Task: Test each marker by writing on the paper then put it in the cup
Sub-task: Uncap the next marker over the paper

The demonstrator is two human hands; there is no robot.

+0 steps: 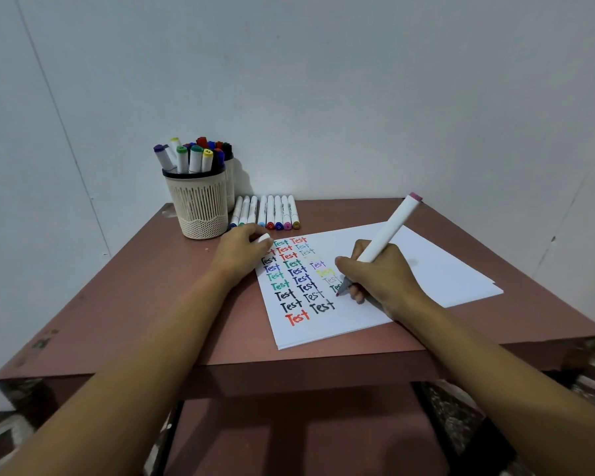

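Head view showed your right hand (378, 276) clenched round a white marker with a pink end cap (389, 231). Its reddish tip touched the white sheet of paper (426, 269) just below your fingers, beside columns of coloured "Test" words. Your left hand (243, 250) rested on the paper's far corner, fingers curled round a small white cap (264, 238). Just beyond that hand stood the cream slotted plastic cup (200, 207), full of markers. A row of white markers (272, 213) lay to its right on the reddish-brown worktop (134, 286).
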